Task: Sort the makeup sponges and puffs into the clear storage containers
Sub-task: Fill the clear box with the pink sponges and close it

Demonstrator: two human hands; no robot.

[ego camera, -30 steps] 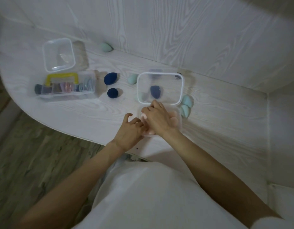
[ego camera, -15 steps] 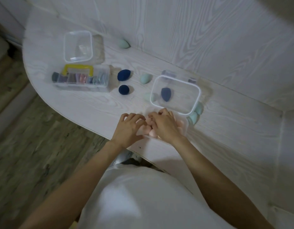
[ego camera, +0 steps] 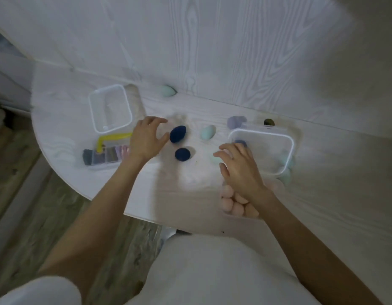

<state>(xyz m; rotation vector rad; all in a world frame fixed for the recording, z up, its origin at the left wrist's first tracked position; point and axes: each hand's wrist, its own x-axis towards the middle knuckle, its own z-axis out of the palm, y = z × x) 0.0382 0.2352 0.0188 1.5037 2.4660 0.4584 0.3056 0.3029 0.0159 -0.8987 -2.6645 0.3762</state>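
At the near edge of the white table [ego camera: 80, 172], a clear container of pink sponges [ego camera: 232, 204] sits partly under the right wrist. The right hand [ego camera: 239, 167] reaches forward from it, palm down, fingers loosely spread and holding nothing, its fingertips at the near left corner of a larger clear container [ego camera: 289, 148]. Mint sponges [ego camera: 286, 172] lie against that container's right side. The left arm stretches further left, and the left hand [ego camera: 144, 139] hovers with fingers and thumb splayed, empty, just beside a dark blue sponge [ego camera: 178, 134]; a second dark blue sponge [ego camera: 182, 154] lies nearer. Left of that hand stands a yellow-handled case of puffs [ego camera: 102, 155], behind it an empty clear tub [ego camera: 110, 107]. A mint sponge [ego camera: 168, 91] rests at the far edge.
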